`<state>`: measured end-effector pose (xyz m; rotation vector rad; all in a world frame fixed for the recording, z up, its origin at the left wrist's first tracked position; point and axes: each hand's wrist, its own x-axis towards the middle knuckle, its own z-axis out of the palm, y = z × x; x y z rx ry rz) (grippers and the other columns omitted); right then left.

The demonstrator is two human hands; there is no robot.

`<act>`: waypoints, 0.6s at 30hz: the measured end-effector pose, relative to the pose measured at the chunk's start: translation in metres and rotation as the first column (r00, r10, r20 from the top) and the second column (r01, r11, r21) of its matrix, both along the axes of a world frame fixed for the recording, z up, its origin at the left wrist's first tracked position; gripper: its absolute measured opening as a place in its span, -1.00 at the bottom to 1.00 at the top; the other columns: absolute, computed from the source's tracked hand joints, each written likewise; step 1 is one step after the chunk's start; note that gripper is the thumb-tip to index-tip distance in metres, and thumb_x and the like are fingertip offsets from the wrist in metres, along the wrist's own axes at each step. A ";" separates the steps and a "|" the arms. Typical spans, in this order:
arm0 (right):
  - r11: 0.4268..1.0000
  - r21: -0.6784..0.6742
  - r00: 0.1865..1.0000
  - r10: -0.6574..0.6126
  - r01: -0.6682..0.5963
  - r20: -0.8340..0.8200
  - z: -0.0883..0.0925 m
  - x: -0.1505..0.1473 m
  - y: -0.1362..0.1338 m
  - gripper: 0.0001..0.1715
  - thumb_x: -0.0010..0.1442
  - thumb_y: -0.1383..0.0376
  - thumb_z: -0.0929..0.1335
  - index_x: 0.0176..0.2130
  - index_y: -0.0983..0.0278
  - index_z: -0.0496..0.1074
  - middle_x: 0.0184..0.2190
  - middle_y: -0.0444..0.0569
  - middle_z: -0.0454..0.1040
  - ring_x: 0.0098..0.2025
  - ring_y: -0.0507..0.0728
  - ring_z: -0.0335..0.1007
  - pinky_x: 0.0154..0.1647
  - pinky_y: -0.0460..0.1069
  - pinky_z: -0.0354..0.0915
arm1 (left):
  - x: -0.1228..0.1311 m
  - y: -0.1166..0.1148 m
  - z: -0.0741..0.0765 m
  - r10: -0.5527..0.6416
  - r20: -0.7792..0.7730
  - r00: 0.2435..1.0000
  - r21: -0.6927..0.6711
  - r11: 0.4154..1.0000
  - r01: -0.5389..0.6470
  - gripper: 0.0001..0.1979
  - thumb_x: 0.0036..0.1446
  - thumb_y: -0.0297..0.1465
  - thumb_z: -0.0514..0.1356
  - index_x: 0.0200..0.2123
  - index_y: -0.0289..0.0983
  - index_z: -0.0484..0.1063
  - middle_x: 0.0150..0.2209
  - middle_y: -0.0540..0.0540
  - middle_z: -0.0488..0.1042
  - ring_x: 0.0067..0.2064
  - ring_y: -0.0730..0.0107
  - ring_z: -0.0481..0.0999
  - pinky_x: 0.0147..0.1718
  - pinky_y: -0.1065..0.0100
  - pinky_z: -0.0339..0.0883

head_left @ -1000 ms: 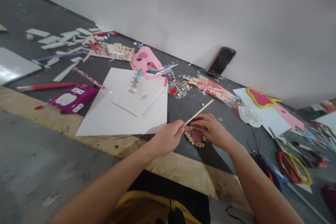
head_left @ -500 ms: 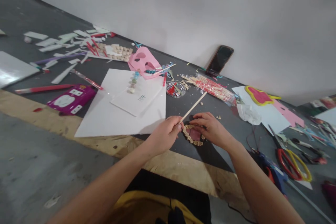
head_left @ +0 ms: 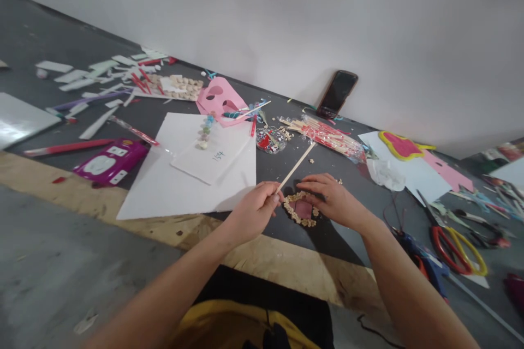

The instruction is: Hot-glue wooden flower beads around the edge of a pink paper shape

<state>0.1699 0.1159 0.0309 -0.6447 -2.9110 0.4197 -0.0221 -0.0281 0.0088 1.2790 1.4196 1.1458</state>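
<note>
My left hand (head_left: pixel 257 208) is closed around a thin wooden stick (head_left: pixel 296 166), which points up and away to the right. Beside it on the dark table lies a small pink craft piece (head_left: pixel 302 209) edged with little flower-shaped wooden beads (head_left: pixel 305 222). My right hand (head_left: pixel 333 198) rests over the upper right of that piece, its fingers stretched out and covering part of the edge. A few loose beads (head_left: pixel 311 161) are scattered beyond the hands. Past the stick's far end is a clear packet of wooden sticks (head_left: pixel 327 138).
White boards (head_left: pixel 188 174) and a purple pack (head_left: pixel 110 162) lie to the left, with foam scraps (head_left: pixel 85 73) behind. A phone (head_left: pixel 338 92) leans on the wall. Scissors (head_left: pixel 450 245) and a blue glue gun (head_left: pixel 426 262) are at right. A round bead case (head_left: pixel 271 140) sits mid-table.
The view has shifted slightly. My left hand still grips the stick at nearly the same angle, and my right hand's fingers lie a little flatter over the craft piece's edge.
</note>
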 end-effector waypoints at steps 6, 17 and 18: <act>0.916 0.087 0.916 -0.378 0.391 -0.135 0.035 0.078 0.002 -0.60 0.25 0.14 0.20 0.00 0.17 0.42 -0.03 0.06 0.46 -0.03 0.20 0.41 -0.03 0.14 0.35 | -0.010 -0.013 0.006 0.065 0.066 0.996 -0.080 0.995 -0.060 -0.71 0.25 -0.33 -0.04 -0.01 -0.23 0.29 -0.23 -0.10 0.43 -0.41 0.45 0.31 -0.37 0.36 0.26; 0.408 0.183 0.414 -0.910 0.894 0.007 0.040 0.276 -0.037 -0.72 0.26 0.14 0.26 -0.15 0.20 0.46 -0.23 0.07 0.52 -0.25 0.15 0.47 -0.25 0.04 0.37 | 0.009 -0.019 0.008 0.161 0.129 0.978 -0.182 0.974 -0.136 -0.65 0.13 -0.06 0.17 -0.22 -0.21 0.44 -0.51 0.01 0.33 -0.45 0.43 0.28 -0.52 0.43 0.13; 0.388 0.184 0.389 -0.921 0.903 0.034 0.036 0.285 -0.044 -0.72 0.28 0.15 0.26 -0.12 0.21 0.44 -0.17 0.04 0.50 -0.20 0.12 0.45 -0.19 0.04 0.37 | 0.014 -0.018 0.007 0.155 0.161 0.975 -0.183 0.975 -0.124 -0.62 0.10 -0.07 0.19 -0.14 -0.20 0.44 -0.52 0.02 0.32 -0.47 0.44 0.26 -0.52 0.43 0.14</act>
